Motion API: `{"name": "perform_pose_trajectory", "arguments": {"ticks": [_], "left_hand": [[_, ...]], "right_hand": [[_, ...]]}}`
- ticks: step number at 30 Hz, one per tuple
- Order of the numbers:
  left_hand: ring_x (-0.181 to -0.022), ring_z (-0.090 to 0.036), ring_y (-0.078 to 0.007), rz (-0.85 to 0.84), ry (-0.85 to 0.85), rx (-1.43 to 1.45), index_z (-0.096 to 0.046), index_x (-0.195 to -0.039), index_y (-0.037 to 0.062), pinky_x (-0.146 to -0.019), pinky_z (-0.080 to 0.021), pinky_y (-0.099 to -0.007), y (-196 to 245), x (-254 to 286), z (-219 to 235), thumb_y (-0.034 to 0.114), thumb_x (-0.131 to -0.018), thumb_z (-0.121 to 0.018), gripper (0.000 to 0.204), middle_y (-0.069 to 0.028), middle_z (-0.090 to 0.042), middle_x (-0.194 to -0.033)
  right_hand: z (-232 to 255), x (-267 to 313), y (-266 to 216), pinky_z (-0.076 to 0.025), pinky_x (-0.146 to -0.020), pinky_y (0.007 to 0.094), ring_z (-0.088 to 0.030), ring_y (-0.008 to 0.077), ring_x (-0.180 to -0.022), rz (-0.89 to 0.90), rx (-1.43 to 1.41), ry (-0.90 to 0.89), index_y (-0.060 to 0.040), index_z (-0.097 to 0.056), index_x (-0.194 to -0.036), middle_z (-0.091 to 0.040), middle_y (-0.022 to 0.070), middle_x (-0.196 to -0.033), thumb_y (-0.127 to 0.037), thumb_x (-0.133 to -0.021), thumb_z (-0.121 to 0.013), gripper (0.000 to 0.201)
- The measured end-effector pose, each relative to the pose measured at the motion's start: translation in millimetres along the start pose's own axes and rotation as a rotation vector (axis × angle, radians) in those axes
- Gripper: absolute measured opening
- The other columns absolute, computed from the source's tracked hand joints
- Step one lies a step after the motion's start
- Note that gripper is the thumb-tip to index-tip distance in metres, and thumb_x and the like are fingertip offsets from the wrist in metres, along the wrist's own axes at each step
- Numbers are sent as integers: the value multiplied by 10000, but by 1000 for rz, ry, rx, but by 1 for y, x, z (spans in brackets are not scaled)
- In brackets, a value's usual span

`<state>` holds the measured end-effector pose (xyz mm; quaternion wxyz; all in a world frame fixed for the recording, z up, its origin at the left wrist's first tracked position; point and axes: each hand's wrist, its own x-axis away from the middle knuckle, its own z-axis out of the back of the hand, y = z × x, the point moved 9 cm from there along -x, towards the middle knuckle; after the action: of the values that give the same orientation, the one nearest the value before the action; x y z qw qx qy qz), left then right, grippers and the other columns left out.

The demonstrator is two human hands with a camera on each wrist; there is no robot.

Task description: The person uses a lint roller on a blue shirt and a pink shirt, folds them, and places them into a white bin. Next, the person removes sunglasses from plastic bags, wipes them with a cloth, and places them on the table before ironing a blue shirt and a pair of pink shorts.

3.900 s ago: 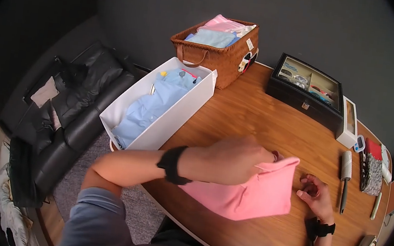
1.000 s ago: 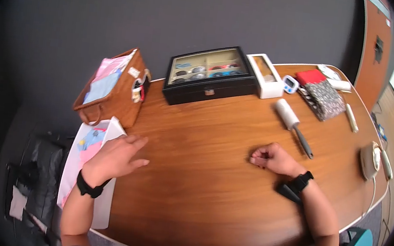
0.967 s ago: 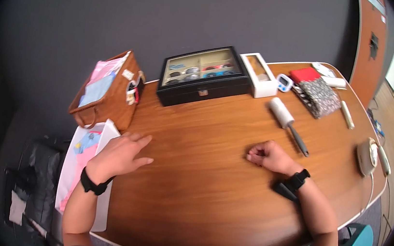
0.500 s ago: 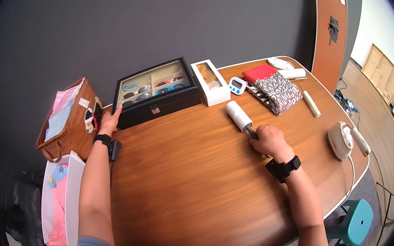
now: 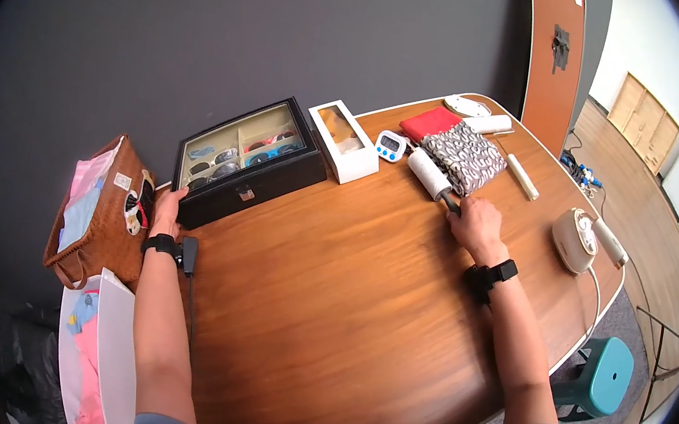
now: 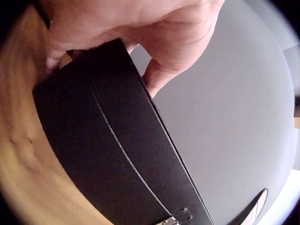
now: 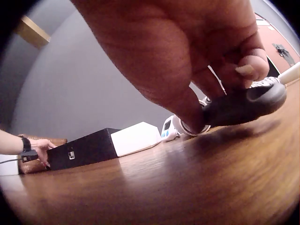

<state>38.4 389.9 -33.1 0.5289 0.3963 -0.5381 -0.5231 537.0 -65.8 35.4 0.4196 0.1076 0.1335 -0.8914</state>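
Note:
My left hand (image 5: 168,211) grips the left end of a black, glass-topped sunglasses case (image 5: 248,170), which stands by the wall with several pairs inside. In the left wrist view the thumb and fingers straddle the case's end (image 6: 112,103). My right hand (image 5: 478,226) holds a lint roller (image 5: 428,172) by its dark grey handle (image 7: 239,105), curled fingers round it. The white roller head lies beside a folded patterned cloth (image 5: 467,158), its tip close to a small white timer (image 5: 390,146).
A white windowed box (image 5: 343,141) adjoins the case. A brown basket (image 5: 108,219) of folded clothes and a white bin (image 5: 120,338) with pink and blue clothes stand left. A garment steamer (image 5: 575,239) and white stick (image 5: 523,177) are at right, with a teal stool (image 5: 612,377) beyond the table.
The pink garment now lies in the white bin. My left hand has moved from the bin to the sunglasses case. My right hand has taken the lint roller and shifted it towards the patterned cloth.

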Motion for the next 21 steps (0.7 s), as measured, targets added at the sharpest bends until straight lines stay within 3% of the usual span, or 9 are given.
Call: {"name": "perform_pose_trajectory", "arguments": {"ticks": [4,8,12,18,21], "left_hand": [[-1076,-570,-222,51,-27,54,-610,-1217,77,-897,-417,-400,4,24,-3,237,-881,-657,375,-75,-616,-1211],[-1044,-577,-200,47,43,18,-613,-1203,50,-879,-424,-353,15,78,-2,197,-897,-640,341,-72,-633,-1163],[-1000,-590,-180,-80,19,14,-612,-1197,23,-828,-450,-331,8,113,12,158,-907,-621,320,-70,-653,-1101],[-985,-606,-163,-159,23,120,-571,-1256,15,-884,-464,-309,7,196,23,140,-917,-623,365,-57,-651,-1107],[-1087,-565,-164,-197,69,126,-548,-1301,7,-977,-405,-300,-2,217,32,140,-920,-631,413,-63,-627,-1192]], "right_hand": [[3,-1,-3,-544,-664,458,-674,348,-763,32,7,86,-30,-670,-791,-675,197,-857,-295,-774,-719,270],[12,1,-11,-550,-661,446,-679,334,-759,46,-4,202,-36,-669,-786,-670,206,-922,-286,-768,-726,257],[3,-1,-6,-539,-668,426,-665,329,-814,-15,41,43,-17,-675,-828,-664,188,-852,-326,-790,-720,314],[-1,-2,0,-535,-667,444,-666,330,-772,38,59,166,-28,-681,-782,-673,171,-781,-295,-769,-725,271],[0,-2,0,-532,-661,447,-663,340,-751,51,34,192,-32,-681,-770,-669,177,-758,-291,-759,-725,263]]}}
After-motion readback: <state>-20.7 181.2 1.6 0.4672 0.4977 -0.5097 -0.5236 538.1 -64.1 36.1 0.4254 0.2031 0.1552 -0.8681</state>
